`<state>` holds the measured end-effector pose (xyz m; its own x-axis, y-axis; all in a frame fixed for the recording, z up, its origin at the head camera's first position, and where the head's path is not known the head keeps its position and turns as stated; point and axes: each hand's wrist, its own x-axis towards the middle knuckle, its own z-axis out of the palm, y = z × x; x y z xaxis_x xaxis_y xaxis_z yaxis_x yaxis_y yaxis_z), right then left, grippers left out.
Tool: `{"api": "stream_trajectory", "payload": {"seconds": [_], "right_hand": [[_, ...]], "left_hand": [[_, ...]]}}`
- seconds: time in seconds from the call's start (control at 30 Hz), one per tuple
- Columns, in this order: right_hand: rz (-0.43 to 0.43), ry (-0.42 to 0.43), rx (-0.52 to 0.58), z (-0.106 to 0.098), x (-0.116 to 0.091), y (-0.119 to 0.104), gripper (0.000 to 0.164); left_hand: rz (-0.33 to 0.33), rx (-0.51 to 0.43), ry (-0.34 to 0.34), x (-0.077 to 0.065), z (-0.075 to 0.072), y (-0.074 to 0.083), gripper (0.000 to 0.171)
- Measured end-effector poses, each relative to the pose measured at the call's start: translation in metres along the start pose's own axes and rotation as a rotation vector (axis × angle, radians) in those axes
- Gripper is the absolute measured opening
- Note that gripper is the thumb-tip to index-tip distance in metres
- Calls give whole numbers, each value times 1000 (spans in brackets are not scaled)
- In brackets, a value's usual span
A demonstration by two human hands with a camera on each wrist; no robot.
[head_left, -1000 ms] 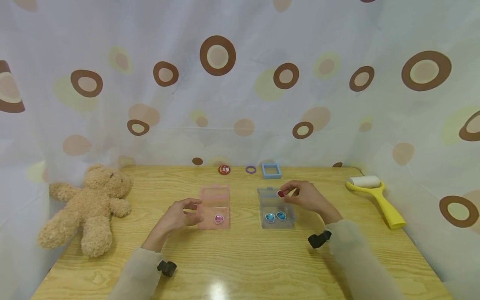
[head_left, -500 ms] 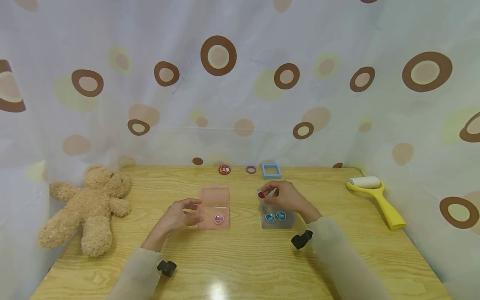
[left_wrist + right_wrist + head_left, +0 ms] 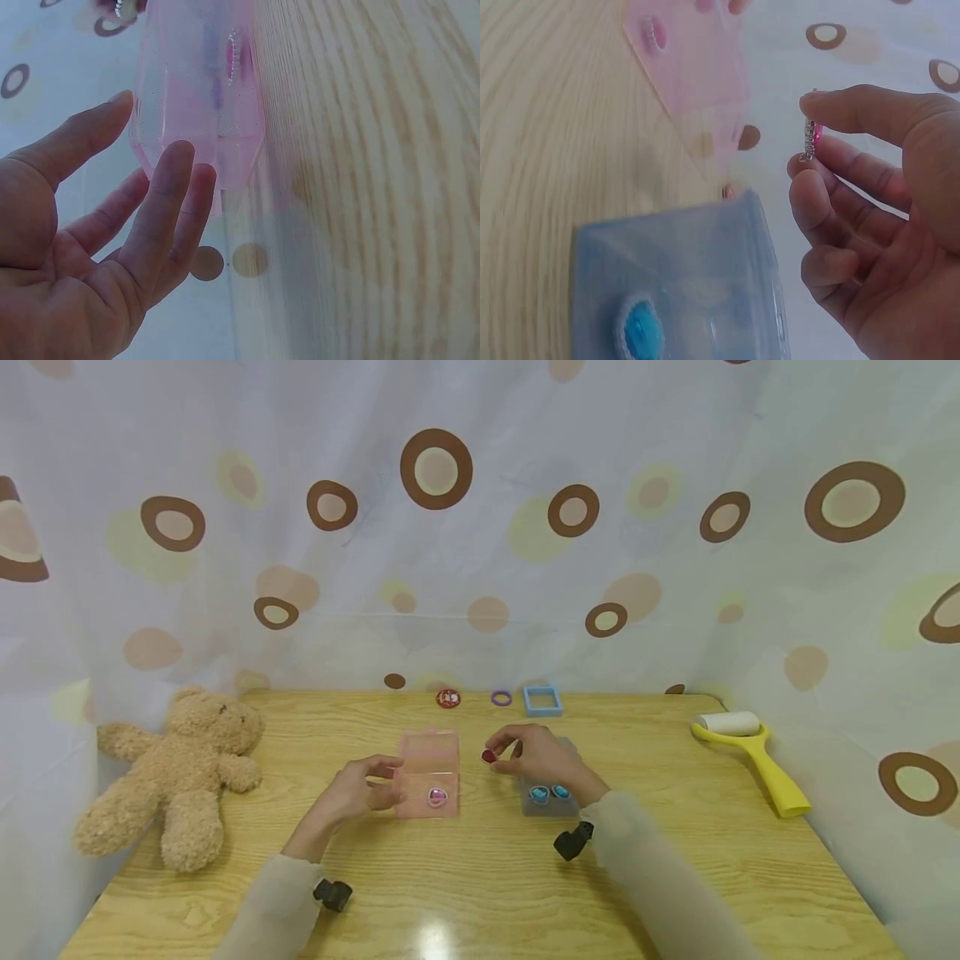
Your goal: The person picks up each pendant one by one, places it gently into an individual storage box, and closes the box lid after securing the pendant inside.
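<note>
Between thumb and fingers my right hand [image 3: 536, 753] pinches a dark pink-red gem [image 3: 489, 757] with a sparkling clear rim, held above the table between two lidded boxes. The right wrist view shows the gem [image 3: 811, 136] edge-on. Below and right of that hand, the blue-grey clear box [image 3: 551, 808] holds two blue gems [image 3: 539, 795]; my hand partly hides its raised lid. On the left, a pink clear box [image 3: 426, 810] with its lid up contains one pink gem [image 3: 438, 797]. My left hand [image 3: 356, 789] rests beside its left side, fingers loosely spread, holding nothing.
Along the back lie a red patterned disc [image 3: 448, 698], a purple ring [image 3: 502, 697] and a light blue square frame [image 3: 542, 702]. A teddy bear [image 3: 183, 768] sits at the left edge. The yellow-handled lint roller [image 3: 757, 760] lies at the right.
My right hand has carried the red gem leftward, from over the blue-grey box into the gap between the boxes. The left hand has stayed in place.
</note>
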<state>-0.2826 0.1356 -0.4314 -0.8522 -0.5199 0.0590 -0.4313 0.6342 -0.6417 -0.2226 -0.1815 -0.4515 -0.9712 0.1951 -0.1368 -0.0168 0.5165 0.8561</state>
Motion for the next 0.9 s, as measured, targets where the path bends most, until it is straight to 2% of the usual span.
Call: {"api": "stream_trajectory", "payload": {"seconds": [0.17, 0.7, 0.9], "right_hand": [[-21, -32, 14, 9, 5, -8, 25], [-111, -83, 1, 38, 25, -29, 24], [-94, -101, -24, 47, 32, -37, 24]], "left_hand": [[-1, 20, 3, 1, 0, 1, 56], [18, -3, -5, -1, 0, 1, 56], [14, -7, -4, -1, 1, 2, 55]]}}
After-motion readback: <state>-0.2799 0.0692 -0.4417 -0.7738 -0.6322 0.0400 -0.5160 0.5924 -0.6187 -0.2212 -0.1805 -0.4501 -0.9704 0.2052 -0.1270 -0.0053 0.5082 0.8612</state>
